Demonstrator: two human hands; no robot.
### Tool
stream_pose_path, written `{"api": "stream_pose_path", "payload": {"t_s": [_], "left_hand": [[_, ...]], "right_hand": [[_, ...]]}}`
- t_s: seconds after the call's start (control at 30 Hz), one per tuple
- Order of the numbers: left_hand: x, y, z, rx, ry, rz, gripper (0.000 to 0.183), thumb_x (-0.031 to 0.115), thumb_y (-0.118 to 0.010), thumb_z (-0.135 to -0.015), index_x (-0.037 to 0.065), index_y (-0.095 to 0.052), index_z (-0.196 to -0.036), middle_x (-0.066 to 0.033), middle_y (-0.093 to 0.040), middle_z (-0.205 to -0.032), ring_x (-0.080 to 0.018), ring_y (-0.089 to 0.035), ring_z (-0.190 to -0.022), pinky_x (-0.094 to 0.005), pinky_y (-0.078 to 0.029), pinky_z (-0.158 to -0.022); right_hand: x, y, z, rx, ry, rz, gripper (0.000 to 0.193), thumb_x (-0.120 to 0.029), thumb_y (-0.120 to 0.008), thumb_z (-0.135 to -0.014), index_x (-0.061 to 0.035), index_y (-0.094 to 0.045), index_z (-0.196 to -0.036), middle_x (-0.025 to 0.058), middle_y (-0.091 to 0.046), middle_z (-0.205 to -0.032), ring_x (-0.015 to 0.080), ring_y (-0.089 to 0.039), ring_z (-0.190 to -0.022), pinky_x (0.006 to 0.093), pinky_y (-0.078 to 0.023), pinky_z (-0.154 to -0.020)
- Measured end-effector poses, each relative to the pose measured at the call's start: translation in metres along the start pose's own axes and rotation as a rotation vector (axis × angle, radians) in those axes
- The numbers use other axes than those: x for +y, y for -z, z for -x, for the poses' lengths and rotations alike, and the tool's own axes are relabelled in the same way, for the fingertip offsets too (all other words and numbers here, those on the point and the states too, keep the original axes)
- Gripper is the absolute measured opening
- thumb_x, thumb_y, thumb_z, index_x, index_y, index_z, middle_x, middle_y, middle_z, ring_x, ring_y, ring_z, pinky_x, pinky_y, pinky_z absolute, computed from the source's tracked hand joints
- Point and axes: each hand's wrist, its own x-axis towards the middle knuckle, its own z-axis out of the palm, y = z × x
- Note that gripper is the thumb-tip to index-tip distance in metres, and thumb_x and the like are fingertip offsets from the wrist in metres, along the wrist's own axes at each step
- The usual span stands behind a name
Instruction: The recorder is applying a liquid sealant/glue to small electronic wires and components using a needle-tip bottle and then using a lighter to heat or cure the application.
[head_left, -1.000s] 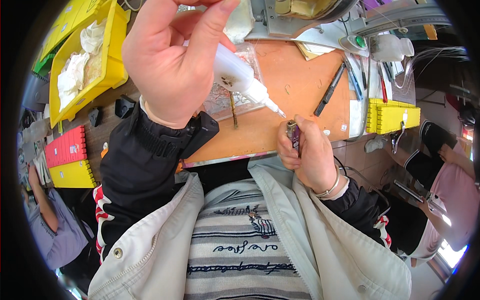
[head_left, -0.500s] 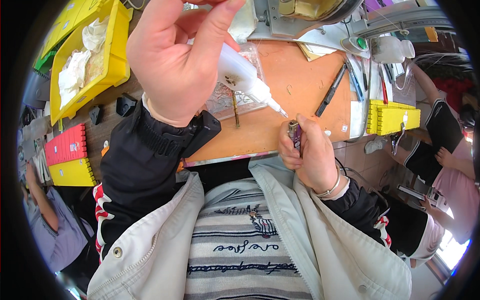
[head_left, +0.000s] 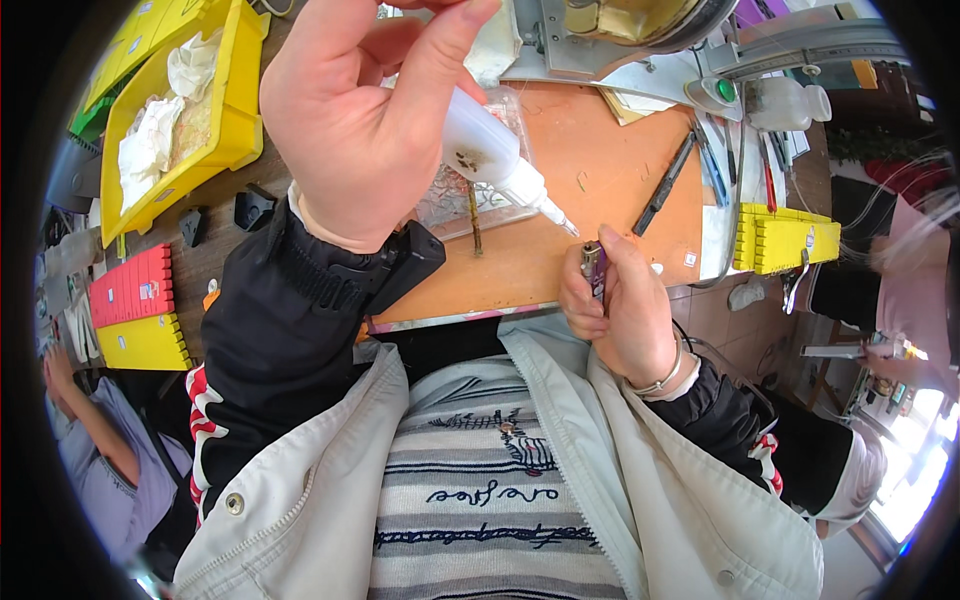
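Observation:
My left hand (head_left: 365,120) is raised close to the camera and grips a white squeeze bottle (head_left: 490,150) with a thin nozzle. The nozzle tip points down and right, ending just left of a small purple and metal part (head_left: 593,266). My right hand (head_left: 622,310) holds that part upright between thumb and fingers, near the front edge of the orange work mat (head_left: 600,190). A clear plastic bag (head_left: 450,205) of small parts lies on the mat behind the bottle, with a thin brown stick (head_left: 474,220) across it.
A yellow bin (head_left: 220,110) with white scraps stands at the far left. Red and yellow trays (head_left: 135,310) lie at the left edge. A yellow tray (head_left: 785,240) and several pens and tools (head_left: 665,185) lie at the right. Another person (head_left: 90,450) sits at lower left.
My left hand and the bottle have shifted slightly, keeping the nozzle by the part. The right hand stays in place. A person at the far right has moved.

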Motion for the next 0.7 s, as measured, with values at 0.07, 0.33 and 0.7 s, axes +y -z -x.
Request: {"api": "stream_pose_path", "payload": {"t_s": [0.07,0.33,0.7], "left_hand": [[0.0005,0.0003,-0.0002,-0.002,0.002,-0.003,0.013,-0.002,-0.063,-0.093,-0.004,-0.06,-0.106,-0.0082,-0.066,-0.093,-0.0149,-0.065,-0.062,-0.0224,-0.049,-0.056],[-0.0002,0.0001,0.0001,0.0,0.007,-0.003,0.013,-0.002,-0.063,-0.093,-0.003,-0.06,-0.106,-0.0077,-0.066,-0.093,-0.0148,-0.065,-0.062,-0.0224,-0.049,-0.056],[0.0,0.0001,-0.0001,-0.004,0.002,-0.004,0.013,-0.002,-0.063,-0.093,-0.004,-0.06,-0.106,-0.0086,-0.066,-0.093,-0.0153,-0.065,-0.062,-0.0224,-0.049,-0.056]], "right_hand": [[0.0002,0.0002,-0.0001,0.002,-0.001,-0.001,0.053,-0.047,-0.029,-0.103,-0.01,-0.039,-0.067,-0.0036,-0.03,-0.055,0.0076,-0.022,-0.047,0.024,-0.018,-0.042],[0.0024,0.0014,-0.0003,-0.025,0.004,-0.012,0.05,-0.043,-0.028,-0.103,-0.01,-0.039,-0.068,-0.0032,-0.03,-0.055,0.008,-0.022,-0.048,0.0247,-0.019,-0.044],[0.0013,0.0021,-0.0011,0.004,-0.015,-0.058,0.053,-0.045,-0.03,-0.103,-0.0089,-0.042,-0.067,-0.0037,-0.031,-0.054,0.0075,-0.024,-0.046,0.024,-0.02,-0.043]]}}
